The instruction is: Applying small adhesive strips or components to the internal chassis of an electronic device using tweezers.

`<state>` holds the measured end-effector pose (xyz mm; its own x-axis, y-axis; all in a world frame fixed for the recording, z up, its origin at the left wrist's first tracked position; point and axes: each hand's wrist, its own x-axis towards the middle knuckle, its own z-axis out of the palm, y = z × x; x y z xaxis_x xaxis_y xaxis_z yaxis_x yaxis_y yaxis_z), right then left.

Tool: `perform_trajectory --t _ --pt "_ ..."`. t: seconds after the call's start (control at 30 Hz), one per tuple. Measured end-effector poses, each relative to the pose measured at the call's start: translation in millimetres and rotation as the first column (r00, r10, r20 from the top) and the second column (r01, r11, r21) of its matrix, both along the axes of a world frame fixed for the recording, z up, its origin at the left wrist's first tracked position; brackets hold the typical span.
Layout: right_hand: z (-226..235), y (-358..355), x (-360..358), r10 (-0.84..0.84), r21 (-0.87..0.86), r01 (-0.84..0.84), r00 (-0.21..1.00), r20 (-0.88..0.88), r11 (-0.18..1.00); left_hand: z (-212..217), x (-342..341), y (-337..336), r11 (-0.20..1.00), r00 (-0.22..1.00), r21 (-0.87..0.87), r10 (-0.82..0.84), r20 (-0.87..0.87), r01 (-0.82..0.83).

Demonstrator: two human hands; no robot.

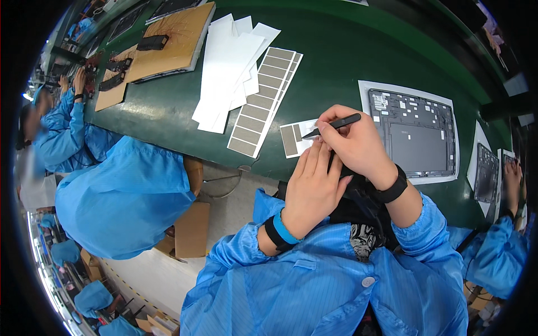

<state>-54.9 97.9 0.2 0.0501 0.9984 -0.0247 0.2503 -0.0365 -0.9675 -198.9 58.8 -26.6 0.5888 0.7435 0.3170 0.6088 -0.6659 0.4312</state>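
Observation:
Black tweezers [333, 126] are gripped in my right hand [358, 143], their tip down on a small white backing sheet [306, 126] that bears grey rectangular stickers [290, 140]. My left hand [315, 182] lies with fingers stretched out at the near edge of that sheet, its fingertips close beneath the right hand. Left of them rest long strips of grey stickers [264, 101] on white backing. To the right, a tablet-like dark housing [423, 145] with many small parts lies on a white sheet. The exact spot under the right fingers is partly hidden.
White paper sheets [227, 73] are fanned out on the green table [168, 120]. Further left, black parts with thin wires [152, 43] lie on a cardboard-topped stack [178, 36]. Another housing [485, 171] is at the right. Co-workers in blue sit on both sides; a blue-covered chair [126, 199] stands nearby.

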Motion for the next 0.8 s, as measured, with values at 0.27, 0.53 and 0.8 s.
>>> perform_trajectory --t 0.27,0.53,0.8 --pt "21.3 -12.4 5.5 -0.212 -0.021 0.217 0.922 -0.323 0.976 6.2 3.3 0.5 1.000 1.000 0.013 0.020 0.005 -0.020" --pt "27.5 -39.3 124.6 -0.299 0.057 0.310 0.943 -0.149 0.949 32.9 48.3 6.8 0.991 0.995 -0.099 0.096 0.035 -0.092" --pt "3.0 -36.0 129.6 -0.250 0.035 0.258 0.955 -0.157 0.965 16.6 77.2 10.5 0.999 0.995 -0.022 0.033 0.097 -0.031"
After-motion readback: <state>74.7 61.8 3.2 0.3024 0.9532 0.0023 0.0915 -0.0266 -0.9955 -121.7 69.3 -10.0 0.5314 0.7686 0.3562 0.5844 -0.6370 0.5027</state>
